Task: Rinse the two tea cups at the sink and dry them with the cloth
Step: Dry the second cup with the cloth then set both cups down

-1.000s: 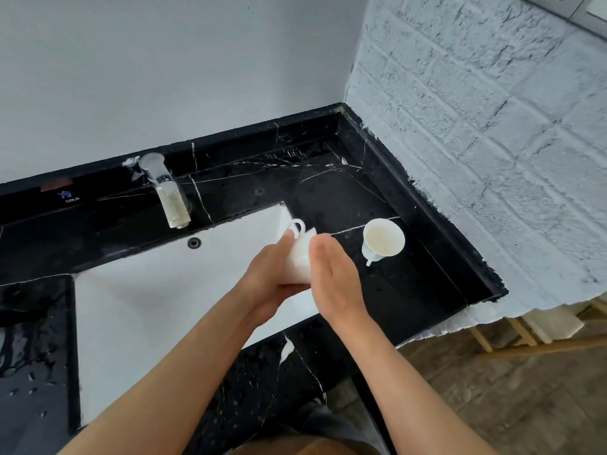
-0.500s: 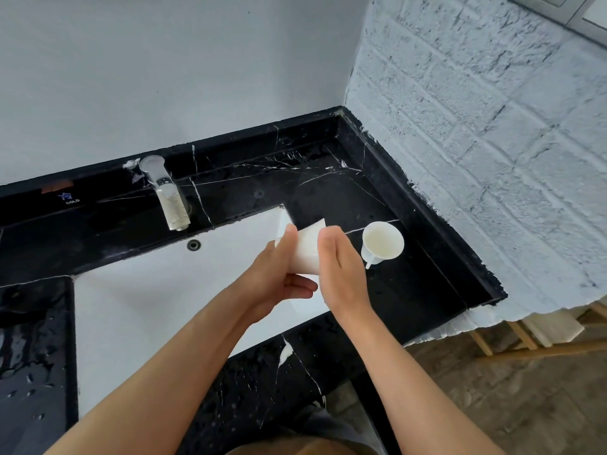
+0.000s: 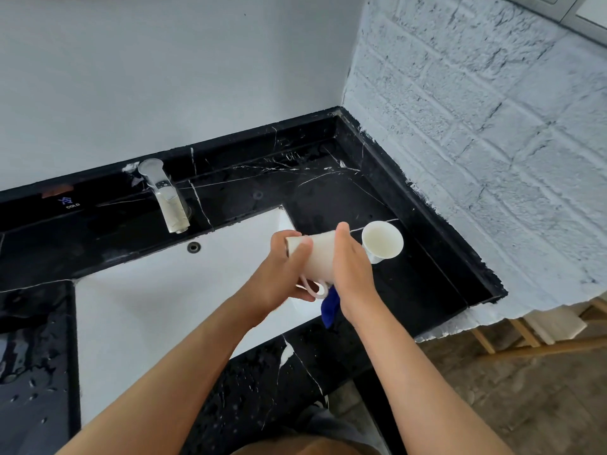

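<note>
Sideways white cup (image 3: 320, 257), handle down

One white tea cup (image 3: 317, 257) lies on its side in the air above the sink's right edge, base to the left, handle hanging down; a blue cloth (image 3: 330, 307) dangles just below it. The second white cup (image 3: 382, 239) stands upright on the black counter just beside

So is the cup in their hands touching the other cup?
Cannot tell: in the head view the right hand covers where the held cup nears the other cup.
</note>
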